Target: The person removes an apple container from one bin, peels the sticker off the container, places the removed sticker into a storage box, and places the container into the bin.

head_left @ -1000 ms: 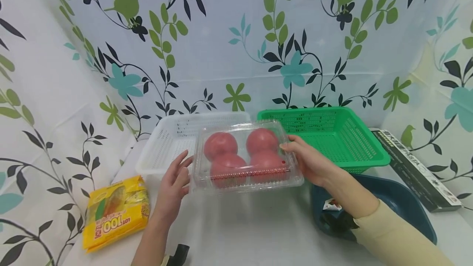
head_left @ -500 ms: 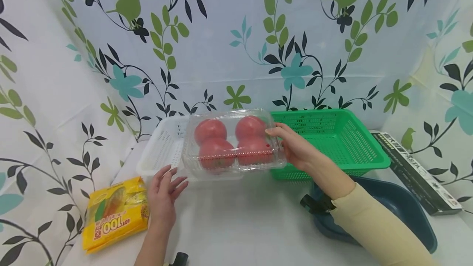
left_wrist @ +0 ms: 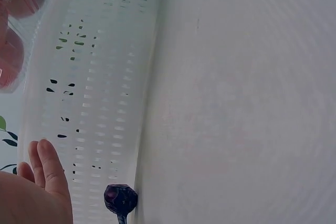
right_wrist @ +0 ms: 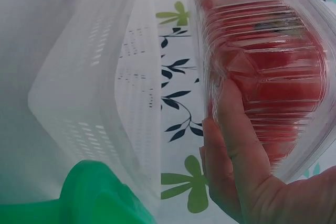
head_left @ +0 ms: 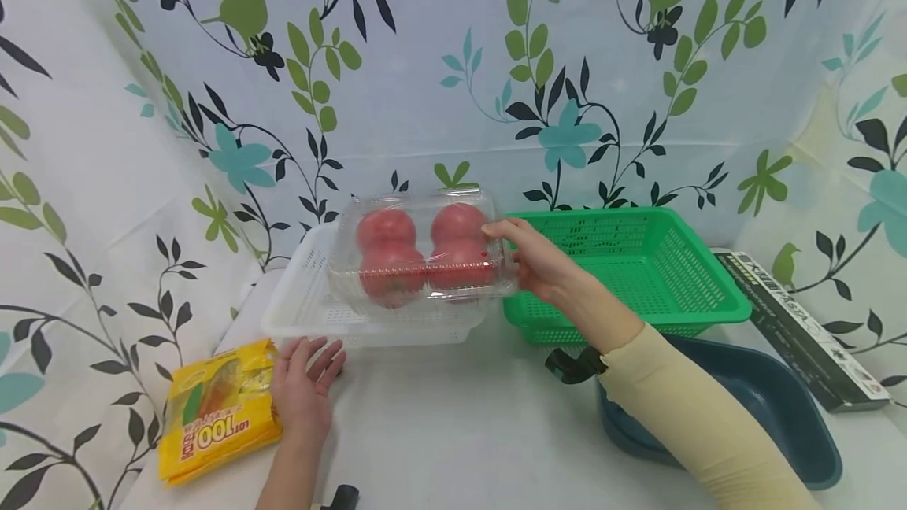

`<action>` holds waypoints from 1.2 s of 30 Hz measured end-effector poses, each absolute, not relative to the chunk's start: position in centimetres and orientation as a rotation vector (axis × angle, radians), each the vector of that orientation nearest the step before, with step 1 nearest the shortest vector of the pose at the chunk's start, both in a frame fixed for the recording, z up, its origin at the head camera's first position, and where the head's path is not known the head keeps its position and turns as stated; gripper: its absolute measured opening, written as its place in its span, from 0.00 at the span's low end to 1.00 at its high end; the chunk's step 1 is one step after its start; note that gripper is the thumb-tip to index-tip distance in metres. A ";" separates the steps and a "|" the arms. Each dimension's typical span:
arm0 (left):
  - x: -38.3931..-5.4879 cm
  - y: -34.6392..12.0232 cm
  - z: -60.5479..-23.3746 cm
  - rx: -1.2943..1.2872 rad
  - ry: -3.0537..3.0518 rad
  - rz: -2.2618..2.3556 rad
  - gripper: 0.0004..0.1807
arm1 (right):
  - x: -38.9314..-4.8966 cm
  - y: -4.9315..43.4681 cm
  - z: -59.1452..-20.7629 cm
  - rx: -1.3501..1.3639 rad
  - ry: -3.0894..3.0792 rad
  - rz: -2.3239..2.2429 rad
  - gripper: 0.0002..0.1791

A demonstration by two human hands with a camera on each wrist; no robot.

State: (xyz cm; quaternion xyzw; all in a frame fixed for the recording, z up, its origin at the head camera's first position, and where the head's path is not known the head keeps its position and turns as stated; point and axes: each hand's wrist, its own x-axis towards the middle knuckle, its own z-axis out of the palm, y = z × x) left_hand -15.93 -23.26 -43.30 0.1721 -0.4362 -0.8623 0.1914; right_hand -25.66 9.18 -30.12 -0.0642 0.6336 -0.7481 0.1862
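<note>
My right hand [head_left: 542, 266] grips the right end of a clear plastic clamshell box [head_left: 342, 274]. Several red tomatoes [head_left: 459, 264] sit inside it. The box is raised over the white perforated basket [head_left: 290, 297]; in the right wrist view the fingers [right_wrist: 236, 124] lie against its ribbed underside. My left hand [head_left: 305, 392] holds nothing, fingers extended, near the basket's front left corner and beside a yellow packet [head_left: 223, 408]. A dark wrapped lollipop [left_wrist: 121, 199] lies by the basket in the left wrist view; the left hand mostly hides it from the head view.
A green perforated basket [head_left: 638, 274] stands right of the white one. In front of it is a dark blue basin [head_left: 772, 400], partly behind the right sleeve. A long dark box [head_left: 801, 337] lies along the right side. Patterned cloth [head_left: 425, 85] hangs behind.
The box of tomatoes has moved left and away from me, over the white basket, in my right hand. My left hand has drawn back from the box, down and left toward the yellow packet.
</note>
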 end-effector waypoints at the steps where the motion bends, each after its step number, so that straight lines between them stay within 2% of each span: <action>1: -16.0 -23.4 -43.3 0.494 -1.205 -2.433 0.17 | -25.9 8.9 -30.1 -0.173 1.782 -2.106 0.42; 9: -16.2 -23.7 -42.8 0.504 -1.074 -2.504 0.16 | -27.8 6.6 -29.5 -0.167 1.761 -2.095 0.44; 18: -16.3 -23.4 -43.0 0.537 -0.960 -2.508 0.24 | -29.8 4.5 -30.0 -0.250 1.739 -2.078 0.36; 21: -16.7 -23.2 -43.0 0.564 -0.923 -2.514 0.31 | -30.5 4.4 -30.5 -0.202 1.762 -2.071 0.37; 24: -17.0 -23.1 -43.0 0.580 -0.890 -2.528 0.33 | -31.2 4.3 -30.8 -0.172 1.773 -2.068 0.38; 28: -17.5 -22.7 -43.0 0.573 -0.895 -2.517 0.32 | -32.0 4.1 -31.1 -0.170 1.778 -2.071 0.35; 32: -18.0 -22.3 -43.1 0.547 -0.968 -2.478 0.35 | -32.7 3.7 -31.6 -0.149 1.780 -2.084 0.34; 36: -18.0 -22.0 -43.0 0.542 -0.967 -2.480 0.32 | -33.1 3.2 -32.0 -0.106 1.788 -2.083 0.32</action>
